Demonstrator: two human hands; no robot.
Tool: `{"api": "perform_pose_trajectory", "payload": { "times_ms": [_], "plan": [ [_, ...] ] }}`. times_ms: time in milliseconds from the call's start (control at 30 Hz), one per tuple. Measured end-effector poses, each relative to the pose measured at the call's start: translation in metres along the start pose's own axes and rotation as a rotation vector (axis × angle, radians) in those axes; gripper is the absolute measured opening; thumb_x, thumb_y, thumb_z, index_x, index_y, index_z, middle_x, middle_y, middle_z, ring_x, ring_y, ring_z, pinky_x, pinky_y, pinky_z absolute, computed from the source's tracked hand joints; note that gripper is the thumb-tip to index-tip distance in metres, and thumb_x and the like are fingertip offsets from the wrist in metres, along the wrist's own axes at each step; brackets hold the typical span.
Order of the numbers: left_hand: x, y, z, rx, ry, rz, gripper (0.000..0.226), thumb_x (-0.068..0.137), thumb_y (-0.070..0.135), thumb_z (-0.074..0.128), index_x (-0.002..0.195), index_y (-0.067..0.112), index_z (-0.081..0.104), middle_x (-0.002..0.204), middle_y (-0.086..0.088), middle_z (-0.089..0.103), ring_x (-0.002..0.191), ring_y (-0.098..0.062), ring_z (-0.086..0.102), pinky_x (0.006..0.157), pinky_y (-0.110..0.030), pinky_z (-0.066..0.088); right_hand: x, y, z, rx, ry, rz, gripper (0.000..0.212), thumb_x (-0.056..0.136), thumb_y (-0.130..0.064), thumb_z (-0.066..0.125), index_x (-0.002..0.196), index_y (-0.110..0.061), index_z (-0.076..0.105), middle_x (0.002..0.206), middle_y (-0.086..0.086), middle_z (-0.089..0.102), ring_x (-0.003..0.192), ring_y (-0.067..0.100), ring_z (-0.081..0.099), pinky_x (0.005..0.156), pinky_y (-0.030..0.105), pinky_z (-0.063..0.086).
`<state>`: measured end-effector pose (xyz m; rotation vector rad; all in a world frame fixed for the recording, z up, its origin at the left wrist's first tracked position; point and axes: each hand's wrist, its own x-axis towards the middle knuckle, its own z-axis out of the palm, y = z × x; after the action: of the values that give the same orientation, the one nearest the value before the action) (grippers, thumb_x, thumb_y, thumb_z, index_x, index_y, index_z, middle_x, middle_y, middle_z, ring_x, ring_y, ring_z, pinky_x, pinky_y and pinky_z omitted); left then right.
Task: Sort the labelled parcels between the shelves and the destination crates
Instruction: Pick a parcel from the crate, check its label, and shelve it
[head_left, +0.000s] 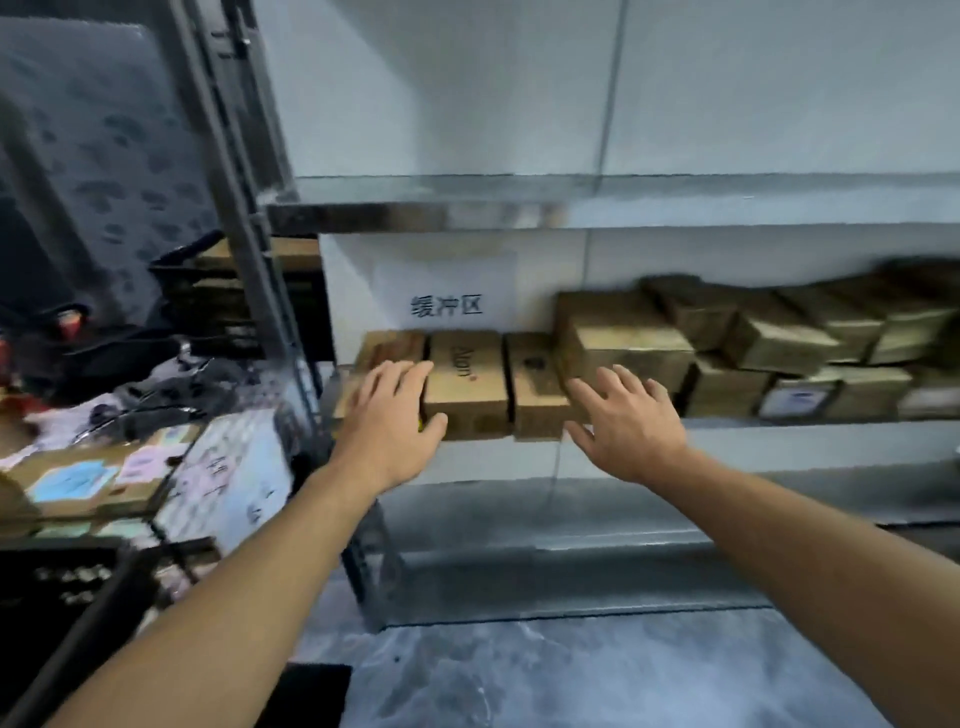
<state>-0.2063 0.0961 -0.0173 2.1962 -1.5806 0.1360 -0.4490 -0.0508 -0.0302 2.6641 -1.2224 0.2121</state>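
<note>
While both arms reach toward the far side, 2 hands are in view and neither holds anything.

- left hand (387, 421): fingers (402, 374) straight and close together, lying across the top of the left parcel (400, 344). Thumb is splayed right, against the front face of the middle parcel (465, 382).
- right hand (628, 423): fingers (621, 379) spread wide, palm down, over the front of the right parcel (532, 376) and the stacked parcel (631, 351) beside it. Cannot tell if it touches them.
- shelf (779, 441): 3 brown cardboard parcels stand in a tight row at its left end, side by side at the near edge. The middle one has dark print on top.
- Right of the row is a loose pile (779, 340) of brown parcels, 2 layers high. At least 7; blur blocks an exact count. 1 white-labelled parcel (797, 401) sits in the near row.
- 1 white sign (447, 301) with 3 characters hangs on the wall behind the row.
- 1 upper shelf (519, 214) is above, with 1 grey post (244, 208) at its left.
- Left of the post: 1 carton (31, 486) with blue and pink stickers, touching 1 white box (228, 483).
- Grey floor (571, 675) is nearest.
</note>
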Motion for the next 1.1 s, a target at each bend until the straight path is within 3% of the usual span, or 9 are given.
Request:
{"api": "perform_pose_trajectory", "payload": {
  "times_ms": [133, 300, 733, 967, 1100],
  "plan": [
    [0.044, 0.075, 0.05, -0.06, -0.048, 0.068, 0.064, 0.094, 0.041, 0.054, 0.151, 0.022, 0.031, 0.153, 0.0, 0.034, 0.143, -0.023, 0.023, 0.12, -0.04, 0.019, -0.009, 0.086, 0.01, -0.016, -0.028, 0.121, 0.055, 0.1, -0.056, 0.04, 0.147, -0.029, 0.036, 0.151, 0.008, 0.04, 0.147, 0.029, 0.028, 0.113, 0.054, 0.033],
    [0.081, 0.142, 0.093, -0.112, -0.099, 0.079, 0.063, 0.095, 0.042, 0.052, 0.151, 0.027, 0.028, 0.156, 0.004, 0.03, 0.145, -0.02, 0.021, 0.12, -0.044, 0.023, -0.008, 0.157, 0.021, -0.007, -0.065, 0.194, 0.059, 0.1, -0.058, 0.039, 0.151, -0.03, 0.03, 0.153, 0.006, 0.039, 0.147, 0.029, 0.029, 0.113, 0.055, 0.034],
    [0.187, 0.171, 0.156, -0.041, -0.135, 0.095, 0.054, 0.099, 0.046, 0.043, 0.149, 0.029, 0.033, 0.156, 0.004, 0.031, 0.145, -0.02, 0.022, 0.118, -0.045, 0.022, 0.083, 0.19, 0.062, 0.165, -0.088, 0.131, 0.056, 0.102, -0.056, 0.039, 0.15, -0.031, 0.027, 0.159, 0.008, 0.033, 0.148, 0.032, 0.03, 0.115, 0.054, 0.033],
    [0.225, 0.162, 0.198, -0.243, -0.143, -0.074, 0.053, 0.1, 0.052, 0.038, 0.15, 0.033, 0.032, 0.16, 0.003, 0.022, 0.146, -0.022, 0.02, 0.117, -0.048, 0.027, 0.129, 0.204, 0.09, 0.574, -0.139, 0.339, 0.056, 0.104, -0.057, 0.038, 0.154, -0.033, 0.032, 0.156, 0.01, 0.038, 0.139, 0.032, 0.043, 0.107, 0.048, 0.043],
    [0.223, 0.165, 0.207, -0.531, -0.128, -0.233, 0.066, 0.097, 0.048, 0.051, 0.153, 0.037, 0.018, 0.164, 0.006, 0.006, 0.15, -0.023, 0.011, 0.117, -0.05, 0.022, 0.147, 0.201, 0.101, 0.859, -0.118, 0.445, 0.055, 0.103, -0.054, 0.043, 0.154, -0.034, 0.035, 0.149, 0.011, 0.047, 0.136, 0.029, 0.044, 0.107, 0.042, 0.04]
  ]
}}
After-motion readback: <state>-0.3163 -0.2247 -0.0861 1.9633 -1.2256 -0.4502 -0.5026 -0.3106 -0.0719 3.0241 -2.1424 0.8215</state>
